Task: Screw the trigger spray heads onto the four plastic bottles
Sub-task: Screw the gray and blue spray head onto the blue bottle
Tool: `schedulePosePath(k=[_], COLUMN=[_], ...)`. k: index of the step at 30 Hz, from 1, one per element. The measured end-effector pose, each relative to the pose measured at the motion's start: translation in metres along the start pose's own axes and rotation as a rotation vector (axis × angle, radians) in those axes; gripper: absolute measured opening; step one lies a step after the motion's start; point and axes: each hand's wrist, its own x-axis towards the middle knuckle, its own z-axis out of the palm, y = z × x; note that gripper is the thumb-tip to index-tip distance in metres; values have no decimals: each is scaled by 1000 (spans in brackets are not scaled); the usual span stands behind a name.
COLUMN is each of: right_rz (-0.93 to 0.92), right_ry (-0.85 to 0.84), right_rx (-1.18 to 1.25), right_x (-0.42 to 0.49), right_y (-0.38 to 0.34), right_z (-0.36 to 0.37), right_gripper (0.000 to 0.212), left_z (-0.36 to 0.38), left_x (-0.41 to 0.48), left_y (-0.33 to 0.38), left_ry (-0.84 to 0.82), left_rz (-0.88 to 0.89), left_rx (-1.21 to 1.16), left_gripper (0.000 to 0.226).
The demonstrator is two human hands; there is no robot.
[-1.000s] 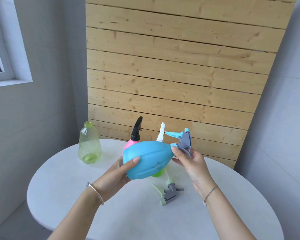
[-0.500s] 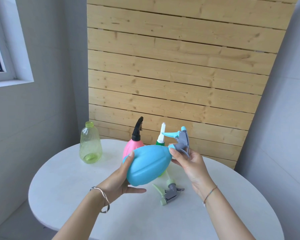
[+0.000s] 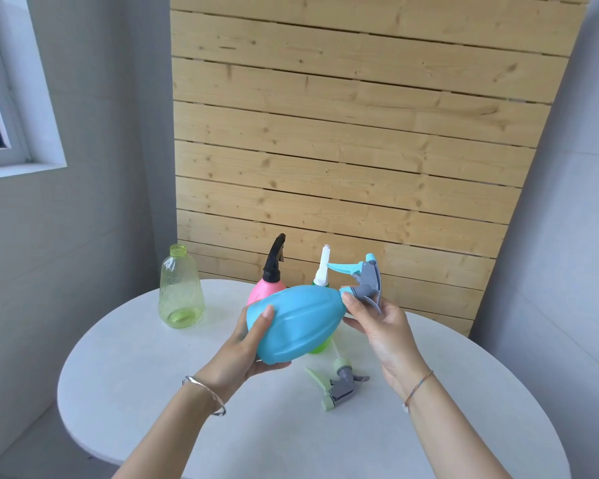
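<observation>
I hold a blue bottle (image 3: 298, 323) tilted on its side above the table, my left hand (image 3: 248, 347) gripping its base. My right hand (image 3: 377, 323) is closed around the grey-and-blue trigger head (image 3: 365, 281) at the bottle's neck. Behind it stand a pink bottle (image 3: 261, 293) with a black spray head (image 3: 274, 259) and a green bottle (image 3: 320, 345), mostly hidden, with a white spray head (image 3: 322, 267). A clear yellow-green bottle (image 3: 180, 288) stands open-necked at the back left. A loose green-and-grey trigger head (image 3: 338, 385) lies on the table.
The round white table (image 3: 153, 392) ends close to a wooden slat wall (image 3: 343, 133) behind the bottles. Grey walls stand on both sides, with a window (image 3: 0, 98) at the upper left.
My left hand has shifted its grip on the blue bottle's base and turned the bottle. The trigger head in my right hand has changed angle slightly.
</observation>
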Motion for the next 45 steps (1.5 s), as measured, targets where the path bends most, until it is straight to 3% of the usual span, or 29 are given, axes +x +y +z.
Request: schedulePosePath(k=[3,9,21,27,34,40,45], right_rz=[13,2,-206,-387,-229,-249,-248], right_ry=[-5,-160,10,-93,-425,-396,-356], right_rx=[23,10,2,-169,-53,-16,-8], right_x=[1,-1,-5,-6,5,13,16], right_y=[-2,-2,-1,-14,-29,-24,-16], right_z=[-1,3,43,67,112,152,172], right_gripper=[14,20,12,7,21,18,18], left_z=[0,-2,-6,-23,-49,-70,-81], left_x=[0,3,5,-3,-12,-13,-15], left_y=[0,-3,3,9,26,36,43], left_ry=[-15,-15,131,96,0,61,136], left_rz=[26,-187,87,-58,-223,-44,-27], left_rx=[-17,-126,-187,-257,-341,-475,-513], left_gripper=[70,63,62,63,79,67,68])
